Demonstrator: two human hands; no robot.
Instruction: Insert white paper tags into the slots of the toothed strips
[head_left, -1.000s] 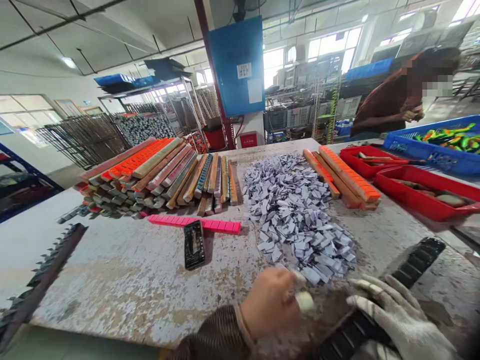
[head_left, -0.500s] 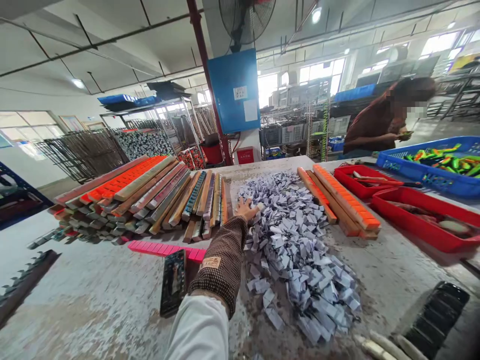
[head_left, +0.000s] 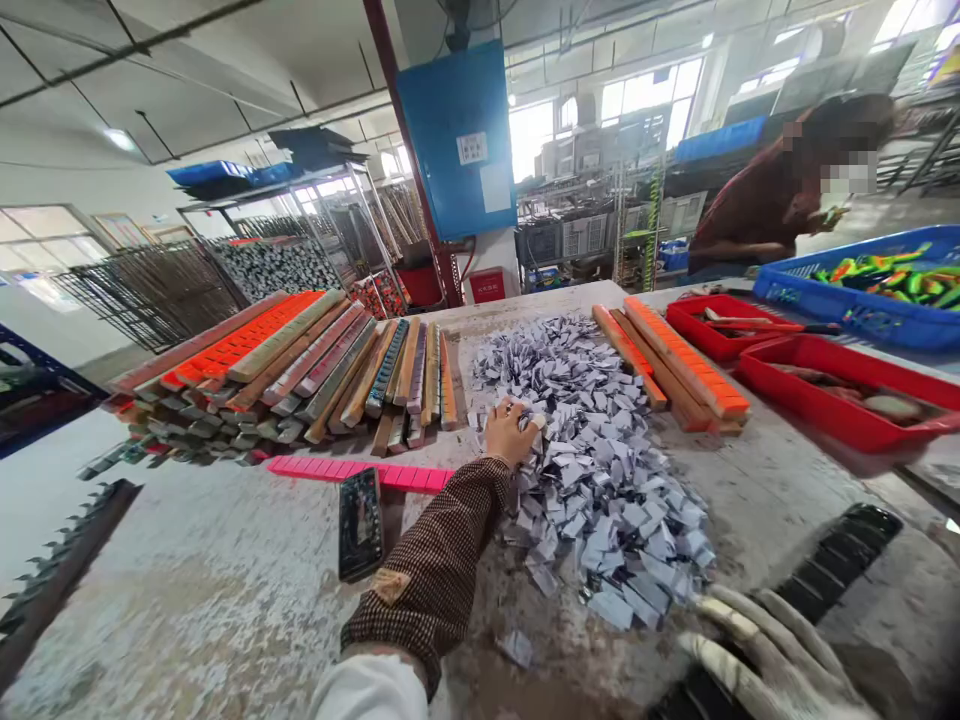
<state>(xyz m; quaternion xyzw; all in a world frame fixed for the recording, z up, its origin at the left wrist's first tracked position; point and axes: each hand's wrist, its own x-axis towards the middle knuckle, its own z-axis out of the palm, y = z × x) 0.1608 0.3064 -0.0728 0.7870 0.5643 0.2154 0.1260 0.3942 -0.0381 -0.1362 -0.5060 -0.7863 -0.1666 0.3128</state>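
My left hand (head_left: 512, 435), bare below a checked sleeve cover, is on the left side of a pile of small grey-white folded pieces (head_left: 600, 480). Its fingers are bent down against the pieces, with the thumb, in a white finger cover, held apart. No piece shows in its grasp. At the lower right, my right hand (head_left: 772, 650) wears a pale work glove. Its fingers lie across and around a black segmented bar (head_left: 844, 555), which slants over the table. The underside of that grip is hidden.
Left of the pile lie stacked wooden bars (head_left: 300, 380), a pink segmented strip (head_left: 322, 468) and a phone (head_left: 361, 525). Orange-topped bars (head_left: 686, 360), red trays (head_left: 847, 400) and a blue basket (head_left: 862, 300) stand right. A toothed strip (head_left: 67, 560) lies far left. Another person (head_left: 750, 215) works behind.
My left hand has gone from spread fingers to bent ones and shifted slightly nearer along the pile. My right glove and the black bar have come further into view. The camera view has tilted.
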